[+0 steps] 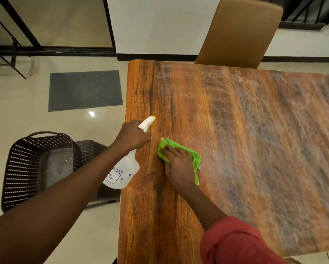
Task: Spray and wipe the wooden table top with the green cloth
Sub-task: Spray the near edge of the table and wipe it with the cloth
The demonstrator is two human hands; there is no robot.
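Green cloth (180,155) lies bunched near the wooden table top's (236,130) left edge, its long axis running away toward the left, pressed flat under the right hand (178,164). Left hand (134,136) grips the spray bottle (125,168), nozzle pointing away, perhaps slightly right.

The wooden counter (245,149) is brown with dark stripes. A cloudy, wet-looking smear covers it from 12 o'clock round to 4 o'clock. A crumpled green cloth (196,159) lies on it near the 9 o'clock edge. The right hand (178,166) lies flat on top of the cloth, pressing it down on the wood.
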